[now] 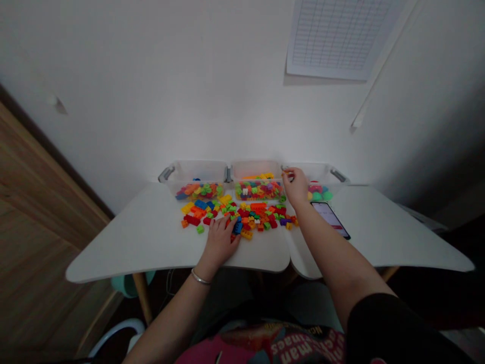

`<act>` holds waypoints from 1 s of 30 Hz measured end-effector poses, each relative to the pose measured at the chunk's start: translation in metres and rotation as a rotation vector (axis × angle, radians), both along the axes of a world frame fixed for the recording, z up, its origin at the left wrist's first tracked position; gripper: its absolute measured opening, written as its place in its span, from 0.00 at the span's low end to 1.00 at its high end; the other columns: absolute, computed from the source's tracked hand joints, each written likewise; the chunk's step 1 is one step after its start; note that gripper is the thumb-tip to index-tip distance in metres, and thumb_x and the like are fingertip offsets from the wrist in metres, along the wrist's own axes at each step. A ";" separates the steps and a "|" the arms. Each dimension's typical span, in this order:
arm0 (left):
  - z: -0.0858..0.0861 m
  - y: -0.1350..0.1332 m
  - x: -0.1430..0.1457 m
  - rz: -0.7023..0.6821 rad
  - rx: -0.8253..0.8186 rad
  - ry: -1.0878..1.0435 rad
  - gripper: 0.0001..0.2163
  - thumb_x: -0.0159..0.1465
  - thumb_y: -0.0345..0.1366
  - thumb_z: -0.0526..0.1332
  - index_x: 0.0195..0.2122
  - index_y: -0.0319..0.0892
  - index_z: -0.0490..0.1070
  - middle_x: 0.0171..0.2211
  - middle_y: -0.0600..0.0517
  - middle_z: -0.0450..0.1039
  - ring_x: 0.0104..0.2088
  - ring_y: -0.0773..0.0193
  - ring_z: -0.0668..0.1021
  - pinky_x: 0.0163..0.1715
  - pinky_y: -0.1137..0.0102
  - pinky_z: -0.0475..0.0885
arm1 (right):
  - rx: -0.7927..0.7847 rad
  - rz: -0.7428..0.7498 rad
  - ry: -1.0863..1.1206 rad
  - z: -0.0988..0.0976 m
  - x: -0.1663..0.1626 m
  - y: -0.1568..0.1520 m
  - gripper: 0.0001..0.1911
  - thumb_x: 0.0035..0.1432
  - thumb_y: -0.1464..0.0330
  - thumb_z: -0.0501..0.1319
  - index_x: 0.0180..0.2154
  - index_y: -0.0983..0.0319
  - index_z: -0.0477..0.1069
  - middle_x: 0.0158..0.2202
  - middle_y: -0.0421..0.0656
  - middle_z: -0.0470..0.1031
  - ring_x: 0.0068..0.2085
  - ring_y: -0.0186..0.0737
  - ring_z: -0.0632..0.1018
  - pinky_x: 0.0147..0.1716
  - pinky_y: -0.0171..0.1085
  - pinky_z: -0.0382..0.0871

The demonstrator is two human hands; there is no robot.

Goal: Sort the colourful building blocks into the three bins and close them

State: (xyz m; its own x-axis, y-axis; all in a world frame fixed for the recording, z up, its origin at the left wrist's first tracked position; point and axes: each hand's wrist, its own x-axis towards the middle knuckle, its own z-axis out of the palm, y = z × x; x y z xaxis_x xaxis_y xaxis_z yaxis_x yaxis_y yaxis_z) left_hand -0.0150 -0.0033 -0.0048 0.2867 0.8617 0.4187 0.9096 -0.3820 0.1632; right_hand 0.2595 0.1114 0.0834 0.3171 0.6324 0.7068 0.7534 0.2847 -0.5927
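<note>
My left hand is low over the loose pile of toy building bricks, thumb and forefinger closed around a blue brick. Its other fingers rest among red and orange bricks. Raised at the gap between the middle clear box and the right clear box, my right hand is pinched on a small orange piece, mostly hidden by the fingers. Mixed small bricks fill the bottom of the middle box. Red and green rounded pieces show in the right one.
A left clear box with mixed bricks stands against the wall. A phone lies beside my right forearm. Two white tabletops meet at a seam right of the pile. A printed grid sheet hangs on the wall.
</note>
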 end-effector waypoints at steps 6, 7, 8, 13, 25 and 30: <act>0.000 0.000 0.000 -0.006 -0.001 -0.003 0.24 0.62 0.41 0.59 0.59 0.43 0.67 0.59 0.40 0.68 0.57 0.47 0.69 0.62 0.46 0.57 | -0.052 -0.042 -0.190 -0.005 0.001 -0.004 0.13 0.58 0.69 0.55 0.42 0.62 0.75 0.44 0.49 0.78 0.46 0.46 0.75 0.55 0.48 0.60; 0.000 0.000 0.000 -0.005 -0.002 0.000 0.24 0.62 0.41 0.59 0.59 0.42 0.67 0.59 0.40 0.67 0.57 0.47 0.69 0.62 0.46 0.57 | -0.061 -0.036 -0.207 -0.005 0.001 -0.004 0.15 0.59 0.70 0.54 0.44 0.62 0.75 0.46 0.49 0.78 0.48 0.46 0.75 0.55 0.48 0.60; 0.000 0.000 0.000 -0.003 -0.002 0.002 0.24 0.62 0.41 0.59 0.59 0.42 0.67 0.59 0.40 0.67 0.58 0.47 0.69 0.62 0.46 0.56 | -0.070 -0.027 -0.218 -0.005 0.001 -0.003 0.16 0.59 0.70 0.54 0.45 0.62 0.75 0.48 0.49 0.78 0.49 0.47 0.74 0.55 0.48 0.60; 0.001 -0.001 0.000 0.005 -0.009 0.008 0.24 0.62 0.42 0.59 0.60 0.42 0.67 0.59 0.40 0.67 0.58 0.46 0.69 0.63 0.46 0.56 | -0.067 -0.008 -0.196 -0.007 0.000 -0.001 0.19 0.59 0.70 0.52 0.47 0.63 0.76 0.54 0.50 0.74 0.54 0.46 0.73 0.57 0.47 0.62; 0.003 -0.001 0.001 0.007 -0.015 0.013 0.24 0.62 0.41 0.59 0.60 0.41 0.67 0.59 0.40 0.67 0.58 0.46 0.69 0.63 0.46 0.56 | 0.095 -0.018 -0.034 -0.012 0.001 -0.020 0.15 0.57 0.68 0.54 0.43 0.61 0.75 0.55 0.51 0.68 0.56 0.44 0.70 0.57 0.46 0.63; 0.003 -0.001 0.002 0.005 -0.025 0.014 0.25 0.62 0.41 0.60 0.60 0.42 0.67 0.59 0.41 0.67 0.58 0.47 0.69 0.63 0.46 0.55 | 0.067 0.000 -0.017 -0.041 0.009 -0.044 0.12 0.56 0.67 0.56 0.39 0.61 0.75 0.46 0.49 0.74 0.50 0.44 0.73 0.53 0.47 0.66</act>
State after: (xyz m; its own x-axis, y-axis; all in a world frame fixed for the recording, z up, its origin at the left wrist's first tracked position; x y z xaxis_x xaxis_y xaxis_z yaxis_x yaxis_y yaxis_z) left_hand -0.0131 -0.0042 -0.0013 0.2882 0.8731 0.3932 0.9136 -0.3737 0.1602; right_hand 0.2686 0.0675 0.0419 0.3049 0.5830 0.7531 0.7631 0.3235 -0.5594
